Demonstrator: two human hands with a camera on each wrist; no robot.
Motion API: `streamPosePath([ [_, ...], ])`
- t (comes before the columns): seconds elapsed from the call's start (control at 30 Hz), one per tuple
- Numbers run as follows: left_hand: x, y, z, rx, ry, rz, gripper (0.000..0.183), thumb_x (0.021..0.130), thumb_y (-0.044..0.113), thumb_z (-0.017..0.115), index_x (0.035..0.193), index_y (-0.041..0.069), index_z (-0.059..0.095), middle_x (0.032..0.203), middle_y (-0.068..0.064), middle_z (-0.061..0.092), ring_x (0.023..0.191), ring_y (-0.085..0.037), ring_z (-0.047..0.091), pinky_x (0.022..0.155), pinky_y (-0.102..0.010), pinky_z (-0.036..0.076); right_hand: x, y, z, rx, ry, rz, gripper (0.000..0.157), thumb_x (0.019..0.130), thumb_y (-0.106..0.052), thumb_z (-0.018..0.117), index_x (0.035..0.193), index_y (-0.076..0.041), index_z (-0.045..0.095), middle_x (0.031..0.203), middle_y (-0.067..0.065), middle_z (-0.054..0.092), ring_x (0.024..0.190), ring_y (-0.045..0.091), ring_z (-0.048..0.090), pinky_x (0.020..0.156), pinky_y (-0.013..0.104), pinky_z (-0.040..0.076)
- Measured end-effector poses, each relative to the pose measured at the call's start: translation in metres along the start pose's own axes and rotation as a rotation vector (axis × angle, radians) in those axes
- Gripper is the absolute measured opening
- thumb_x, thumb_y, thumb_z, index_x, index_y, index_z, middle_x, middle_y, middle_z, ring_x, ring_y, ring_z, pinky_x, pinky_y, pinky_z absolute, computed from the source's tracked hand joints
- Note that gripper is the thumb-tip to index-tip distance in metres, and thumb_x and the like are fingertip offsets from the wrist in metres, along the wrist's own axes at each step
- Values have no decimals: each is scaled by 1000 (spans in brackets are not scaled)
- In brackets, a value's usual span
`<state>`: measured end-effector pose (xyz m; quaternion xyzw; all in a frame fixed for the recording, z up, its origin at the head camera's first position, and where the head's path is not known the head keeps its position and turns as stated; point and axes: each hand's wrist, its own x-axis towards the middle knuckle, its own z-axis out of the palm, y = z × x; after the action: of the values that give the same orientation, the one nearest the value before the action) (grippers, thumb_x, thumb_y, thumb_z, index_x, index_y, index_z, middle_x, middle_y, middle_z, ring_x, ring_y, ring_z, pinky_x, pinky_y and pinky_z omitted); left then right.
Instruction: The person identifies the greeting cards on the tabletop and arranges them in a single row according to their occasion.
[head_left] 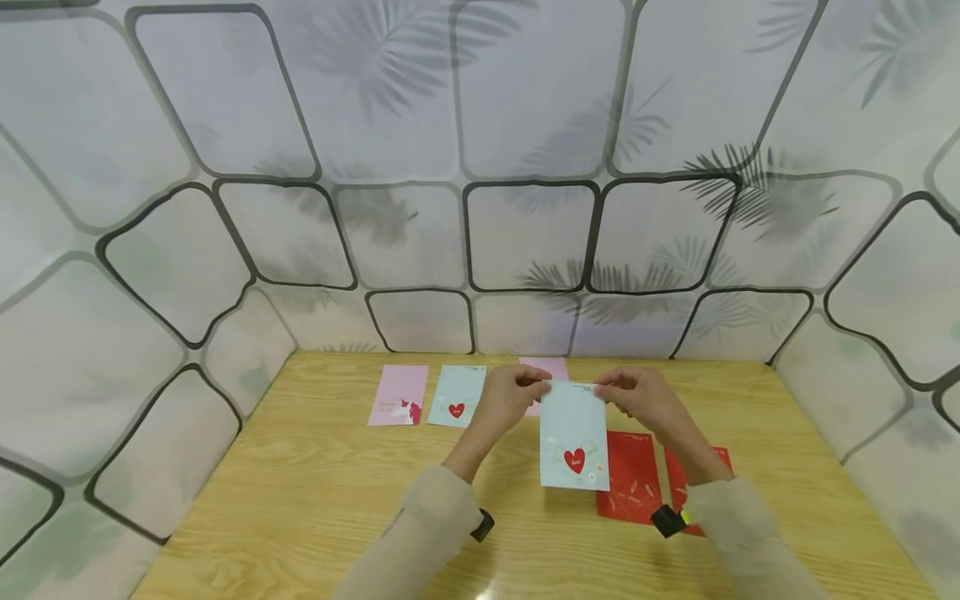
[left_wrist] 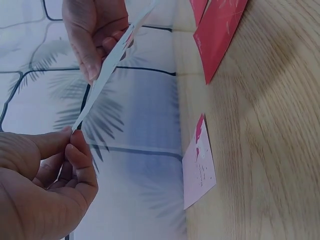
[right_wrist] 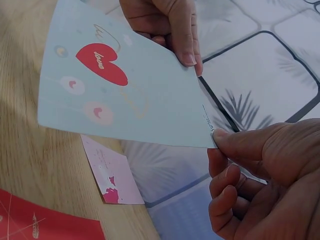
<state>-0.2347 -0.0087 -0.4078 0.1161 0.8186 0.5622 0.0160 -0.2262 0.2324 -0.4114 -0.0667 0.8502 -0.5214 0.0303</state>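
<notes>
A light blue greeting card (head_left: 573, 429) with a red winged heart hangs upright above the table, its top edge held between both hands. My left hand (head_left: 510, 398) pinches the top left corner between thumb and forefinger. At the top right corner, my right hand (head_left: 637, 396) pinches the card the same way. In the right wrist view the card's printed face (right_wrist: 160, 95) shows small lettering along the held edge. Behind it on the table lies a pink card (head_left: 551, 367), partly covered in the head view by the held card and the left hand.
On the wooden table (head_left: 315, 500), another pink card (head_left: 400, 394) and a second light blue heart card (head_left: 456, 396) lie at the back left. Two red cards lie at the right, one red card (head_left: 633, 479) partly under the held card's outline. A patterned wall (head_left: 525, 233) rises behind.
</notes>
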Motion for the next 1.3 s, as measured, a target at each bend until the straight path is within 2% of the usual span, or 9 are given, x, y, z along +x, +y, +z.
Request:
streamPosePath([
  [0.13, 2, 0, 2, 0, 10, 7, 9, 95, 9, 75, 101, 4, 80, 86, -3, 74, 74, -14, 68, 66, -23, 54, 1, 3, -2, -2, 5, 2, 25, 98, -18, 73, 110, 4, 72, 79, 5, 56, 64, 15, 47, 57, 30, 42],
  [0.33, 3, -7, 3, -13, 11, 4, 9, 95, 7, 75, 101, 3, 80, 88, -5, 75, 73, -12, 66, 66, -24, 55, 3, 8, 3, 2, -2, 27, 24, 98, -18, 73, 110, 3, 73, 86, 12, 63, 65, 17, 48, 57, 29, 43],
  [0.67, 5, -34, 7, 47, 20, -62, 8, 95, 7, 75, 99, 3, 80, 88, -5, 74, 74, -14, 68, 67, -26, 56, 14, 29, 23, 0, -27, 44, 19, 96, -13, 74, 105, 4, 74, 75, 7, 60, 61, 17, 48, 54, 28, 41],
  [0.97, 4, -51, 8, 65, 20, -139, 8, 95, 7, 74, 98, 2, 79, 86, -3, 74, 75, -13, 66, 69, -27, 55, 21, 45, 41, -45, -27, 72, 14, 94, -10, 76, 102, 2, 76, 86, 6, 70, 80, 27, 63, 70, 37, 56],
  [1.3, 5, -66, 16, 102, 39, -143, 5, 94, 3, 75, 95, 0, 79, 86, -6, 74, 71, -11, 65, 62, -22, 53, 25, 60, 51, -85, -9, 80, 11, 92, -8, 77, 99, 0, 77, 80, 6, 67, 69, 23, 58, 61, 29, 49],
])
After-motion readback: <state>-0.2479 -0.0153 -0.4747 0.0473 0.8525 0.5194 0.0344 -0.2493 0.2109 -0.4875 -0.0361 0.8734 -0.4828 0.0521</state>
